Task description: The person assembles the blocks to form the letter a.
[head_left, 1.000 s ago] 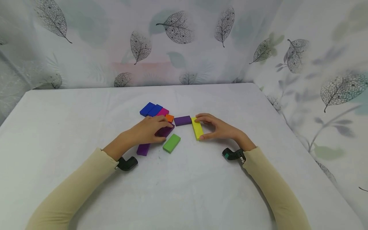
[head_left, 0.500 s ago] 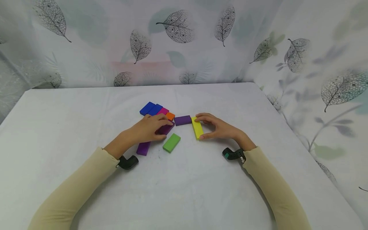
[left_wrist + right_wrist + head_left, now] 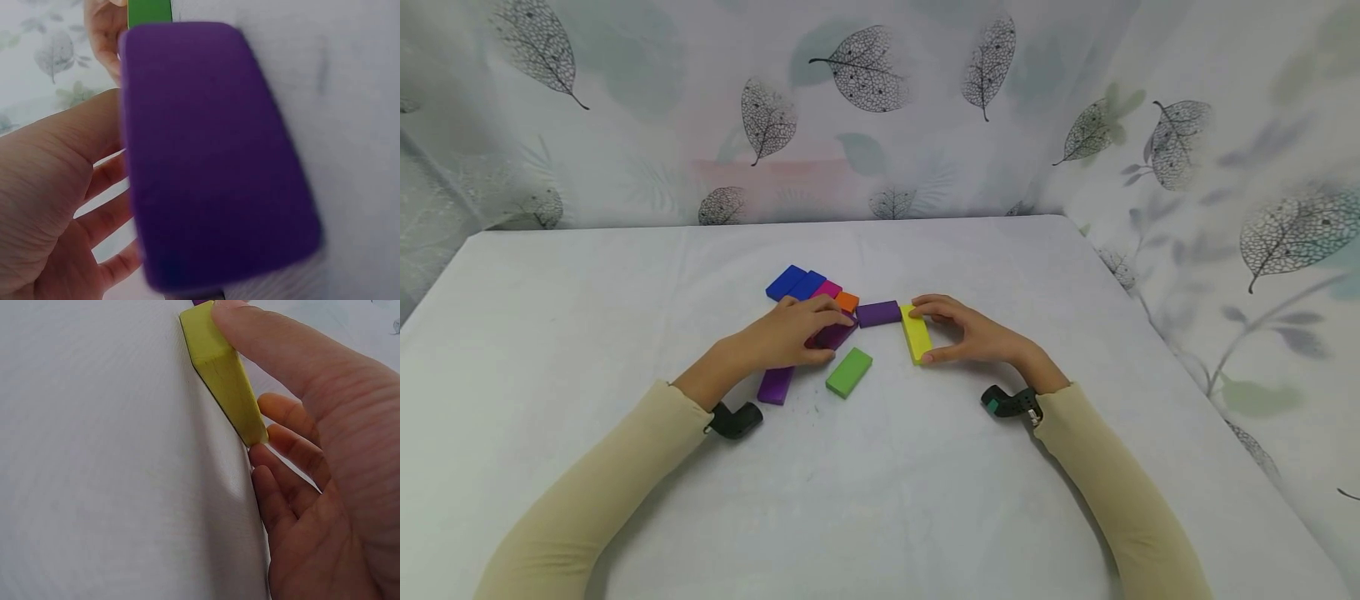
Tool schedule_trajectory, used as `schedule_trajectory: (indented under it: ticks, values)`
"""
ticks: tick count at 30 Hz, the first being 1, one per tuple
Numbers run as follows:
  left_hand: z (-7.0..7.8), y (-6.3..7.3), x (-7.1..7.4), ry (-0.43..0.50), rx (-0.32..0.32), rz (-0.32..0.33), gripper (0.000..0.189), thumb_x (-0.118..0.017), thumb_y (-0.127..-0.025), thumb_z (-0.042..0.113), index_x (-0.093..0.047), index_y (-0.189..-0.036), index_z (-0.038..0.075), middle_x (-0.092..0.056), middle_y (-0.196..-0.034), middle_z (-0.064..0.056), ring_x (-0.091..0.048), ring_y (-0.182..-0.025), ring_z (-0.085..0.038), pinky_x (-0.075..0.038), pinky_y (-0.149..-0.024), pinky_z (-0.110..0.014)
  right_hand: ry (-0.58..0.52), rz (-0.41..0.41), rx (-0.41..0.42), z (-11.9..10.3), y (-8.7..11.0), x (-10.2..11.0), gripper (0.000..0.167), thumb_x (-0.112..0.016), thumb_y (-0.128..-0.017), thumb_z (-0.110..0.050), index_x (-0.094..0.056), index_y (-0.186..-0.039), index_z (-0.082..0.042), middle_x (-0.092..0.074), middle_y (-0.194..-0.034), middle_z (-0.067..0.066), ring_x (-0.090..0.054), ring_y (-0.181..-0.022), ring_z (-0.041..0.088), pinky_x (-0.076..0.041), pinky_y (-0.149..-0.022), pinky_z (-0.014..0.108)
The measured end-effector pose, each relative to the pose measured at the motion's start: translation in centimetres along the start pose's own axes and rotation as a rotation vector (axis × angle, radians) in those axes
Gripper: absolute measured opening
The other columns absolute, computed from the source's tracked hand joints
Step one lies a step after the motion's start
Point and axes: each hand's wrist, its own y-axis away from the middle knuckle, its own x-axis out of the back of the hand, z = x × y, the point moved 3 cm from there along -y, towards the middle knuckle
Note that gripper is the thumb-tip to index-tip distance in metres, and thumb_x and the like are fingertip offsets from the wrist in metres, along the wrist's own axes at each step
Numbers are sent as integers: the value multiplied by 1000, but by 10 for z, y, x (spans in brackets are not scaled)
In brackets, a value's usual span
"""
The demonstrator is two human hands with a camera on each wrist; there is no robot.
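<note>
On the table (image 3: 880, 492), we see the left hand (image 3: 786, 337) with fingers curled around a dark purple block (image 3: 838, 334), a green block (image 3: 849, 372) just nearer, a second purple block (image 3: 878, 314) beside a yellow block (image 3: 916, 337), and the right hand (image 3: 967, 333) pinching its ends.

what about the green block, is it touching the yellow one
No, the head view shows bare white tabletop between the green block and the yellow block.
</note>
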Motion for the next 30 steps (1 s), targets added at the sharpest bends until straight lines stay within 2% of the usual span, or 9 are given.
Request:
schedule_trajectory:
  ticks: [7, 16, 22, 30]
  values:
    - [-1, -1, -1, -17, -9, 10, 49, -71, -89, 23, -58, -135, 13, -53, -131, -9, -53, -121, -25, -35, -96, -50, -1, 3, -3, -1, 1, 1, 66, -80, -81, -16, -50, -139, -9, -32, -154, 8, -31, -142, 26, -22, -118, 45]
    - [-1, -2, -1, -24, 21, 10, 47, -70, -90, 29, -59, -133, 14, -54, -131, -8, -54, -120, -24, -35, -97, -49, -7, 1, 0, 1, 0, 0, 66, -80, -82, -17, -50, -140, -9, -31, -154, 7, -29, -143, 25, -22, -118, 44]
    - [-3, -4, 0, 19, 30, 57, 37, -67, -92, 32, -66, -124, 12, -59, -124, -7, -57, -117, -25, -39, -96, -48, -8, -1, 5, 3, 0, 0, 66, -80, -82, -16, -50, -140, -9, -32, -154, 7, -30, -142, 25, -22, -118, 44]
    - [-4, -9, 5, 35, 17, 109, 26, -66, -94, 24, -69, -117, 12, -61, -118, -8, -58, -107, -26, -46, -94, -45, -5, -2, -1, -1, 1, 1, 66, -80, -82, -16, -49, -140, -10, -31, -154, 7, -28, -143, 24, -21, -118, 44]
